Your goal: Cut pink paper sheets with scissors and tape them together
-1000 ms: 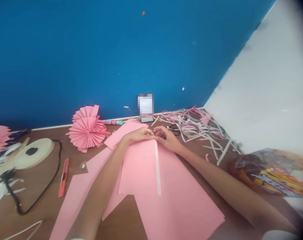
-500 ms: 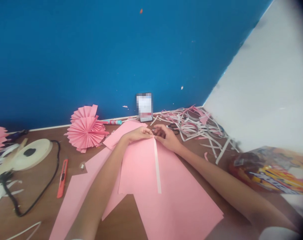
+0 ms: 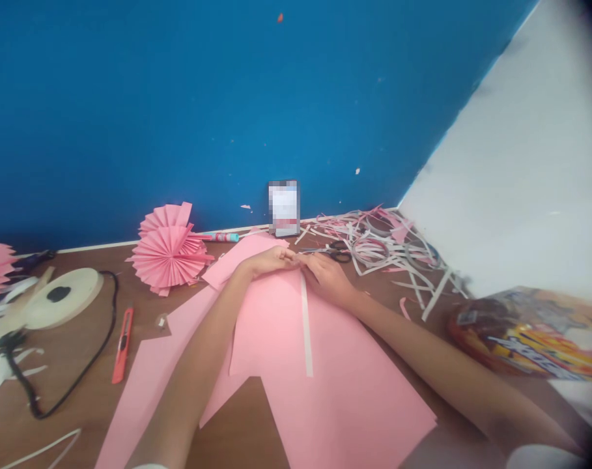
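Note:
A white tape strip (image 3: 307, 339) runs lengthwise down a pink paper sheet (image 3: 354, 391), crossing where another pink piece overlaps it. My left hand (image 3: 272, 260) has its fingers pinched at the far edge of the paper, by the strip's top end. Close against it, my right hand (image 3: 329, 279) bends over that same end, fingers closed and pointing left. The fingertips of both hands meet there and cover what lies between them. More pink paper (image 3: 178, 345) is spread under and beside my left forearm.
Pink paper fans (image 3: 171, 254) stand at the back left. A red cutter knife (image 3: 123, 345) and a cream round device (image 3: 64, 299) with a black cord lie left. Behind are a phone (image 3: 284, 208), scissors (image 3: 338, 251) and paper scraps (image 3: 374, 247). A printed plastic packet (image 3: 535, 332) lies right.
My right hand has turned over and flattened, its raised fingers coming down to my left fingertips over the strip's end. My left hand has hardly moved. The scissors now show more.

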Demonstrator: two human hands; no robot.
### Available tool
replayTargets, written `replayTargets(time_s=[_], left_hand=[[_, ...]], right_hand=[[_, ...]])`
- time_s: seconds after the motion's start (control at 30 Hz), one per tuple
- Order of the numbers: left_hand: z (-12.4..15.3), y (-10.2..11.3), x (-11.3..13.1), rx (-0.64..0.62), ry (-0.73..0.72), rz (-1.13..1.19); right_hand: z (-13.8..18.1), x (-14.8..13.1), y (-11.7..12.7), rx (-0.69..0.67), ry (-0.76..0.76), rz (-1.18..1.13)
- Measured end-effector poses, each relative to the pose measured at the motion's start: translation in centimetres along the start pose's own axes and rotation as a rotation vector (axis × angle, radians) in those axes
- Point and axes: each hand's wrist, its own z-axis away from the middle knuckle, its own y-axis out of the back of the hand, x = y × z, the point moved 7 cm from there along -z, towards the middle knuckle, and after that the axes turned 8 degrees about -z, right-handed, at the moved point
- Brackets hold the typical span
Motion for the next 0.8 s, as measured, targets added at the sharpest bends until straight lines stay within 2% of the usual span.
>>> replayTargets(time_s=[0.37,0.8], left_hand=[[-0.06,-0.42,0.58,-0.04,-0.075,-0.031],[-0.17,-0.42,0.58,-0.033,-0.104,-0.063]], right_hand=[[-0.21,-0.29,-0.55,-0.081,-0.001,-0.003],[-0.01,0.31,-0.83,-0.065,-0.047,-0.025]])
